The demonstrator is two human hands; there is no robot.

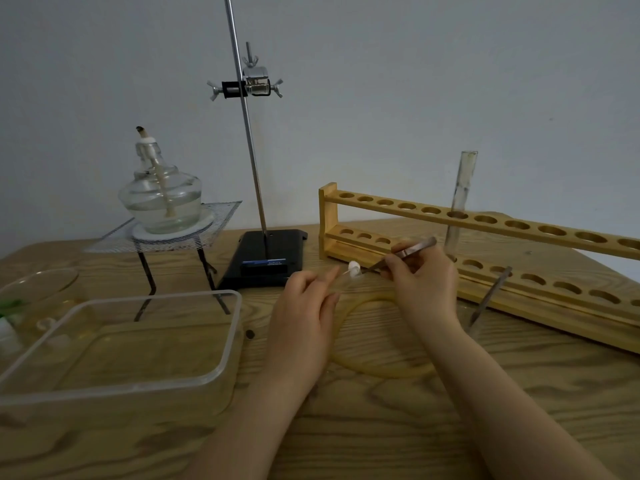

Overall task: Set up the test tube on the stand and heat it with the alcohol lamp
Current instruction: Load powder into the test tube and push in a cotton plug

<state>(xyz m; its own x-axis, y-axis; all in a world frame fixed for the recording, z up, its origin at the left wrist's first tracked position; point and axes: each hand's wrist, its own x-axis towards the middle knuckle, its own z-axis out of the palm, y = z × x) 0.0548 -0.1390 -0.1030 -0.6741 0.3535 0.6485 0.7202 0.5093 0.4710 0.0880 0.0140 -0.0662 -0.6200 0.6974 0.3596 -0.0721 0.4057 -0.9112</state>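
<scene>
My left hand (306, 306) holds a clear test tube (343, 280) tilted up to the right. A white cotton wad (354, 269) sits at the tube's mouth. My right hand (420, 275) grips metal tweezers (403, 253) whose tips touch the wad. The retort stand (266, 254), with a black base, a metal rod and a clamp (254, 84), rises behind my hands. An unlit glass alcohol lamp (161, 192) rests on wire gauze atop a tripod (166, 230) at the left.
A wooden test tube rack (502, 244) runs along the right, with one upright tube (460, 199) in it. A clear plastic tray (121, 344) lies front left, a glass dish (38, 289) beyond it. A loop of amber rubber tubing (349, 362) lies under my hands. A small spatula (488, 296) leans against the rack.
</scene>
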